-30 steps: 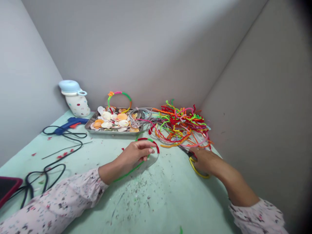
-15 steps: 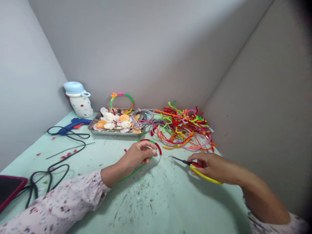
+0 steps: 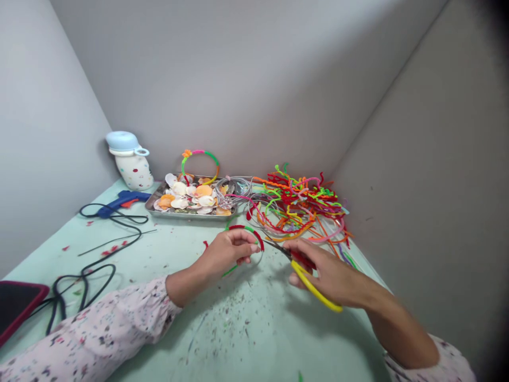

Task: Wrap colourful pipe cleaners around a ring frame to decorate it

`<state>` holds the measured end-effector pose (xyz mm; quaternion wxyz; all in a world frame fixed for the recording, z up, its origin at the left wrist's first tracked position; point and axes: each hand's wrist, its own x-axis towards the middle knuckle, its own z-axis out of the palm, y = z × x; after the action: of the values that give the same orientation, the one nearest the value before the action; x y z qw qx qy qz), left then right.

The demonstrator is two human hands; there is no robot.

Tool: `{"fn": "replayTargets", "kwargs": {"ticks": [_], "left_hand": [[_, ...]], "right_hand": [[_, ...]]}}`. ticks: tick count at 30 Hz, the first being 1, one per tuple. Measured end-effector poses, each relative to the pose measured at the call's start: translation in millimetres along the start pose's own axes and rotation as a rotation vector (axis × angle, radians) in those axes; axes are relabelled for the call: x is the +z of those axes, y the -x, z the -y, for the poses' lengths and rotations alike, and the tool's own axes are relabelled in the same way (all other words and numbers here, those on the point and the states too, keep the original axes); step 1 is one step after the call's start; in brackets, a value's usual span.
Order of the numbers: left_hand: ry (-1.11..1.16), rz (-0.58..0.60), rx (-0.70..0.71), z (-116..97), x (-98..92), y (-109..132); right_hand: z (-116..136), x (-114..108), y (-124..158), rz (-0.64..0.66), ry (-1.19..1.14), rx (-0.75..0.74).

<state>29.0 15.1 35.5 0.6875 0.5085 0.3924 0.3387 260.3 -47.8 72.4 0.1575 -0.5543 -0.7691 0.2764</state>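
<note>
Left hand [image 3: 227,252]: fingers curled tight on a red and green pipe cleaner ring [image 3: 247,228], keeping it steady.
Right hand [image 3: 326,275]: pinching yellow-handled scissors [image 3: 310,285], tips just beside the ring.
Colorful pipe cleaner pile [image 3: 299,204]: close by, behind the ring.

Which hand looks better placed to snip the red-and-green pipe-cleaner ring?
Right, probably. The right hand holds the yellow-handled scissors, with the blades pointing toward the red-and-green pipe-cleaner ring. The left hand is curled around that ring, holding it, and has no tool.
</note>
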Motion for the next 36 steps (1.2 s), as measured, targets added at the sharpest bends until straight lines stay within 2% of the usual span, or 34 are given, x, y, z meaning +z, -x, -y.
{"fn": "replayTargets", "kwargs": {"ticks": [10, 15, 36], "left_hand": [[-0.132, 0.001, 0.064, 6.4, 0.0, 1.4], [-0.146, -0.01, 0.039, 3.0, 3.8, 4.6], [-0.138, -0.034, 0.1, 9.4, 6.0, 5.8]], "right_hand": [[6.2, 20.9, -5.5, -0.16, 0.079, -0.116], [8.1, 24.5, -6.0, -0.167, 0.096, -0.124], [18.3, 30.1, -3.2, -0.158, 0.097, -0.094]]}}
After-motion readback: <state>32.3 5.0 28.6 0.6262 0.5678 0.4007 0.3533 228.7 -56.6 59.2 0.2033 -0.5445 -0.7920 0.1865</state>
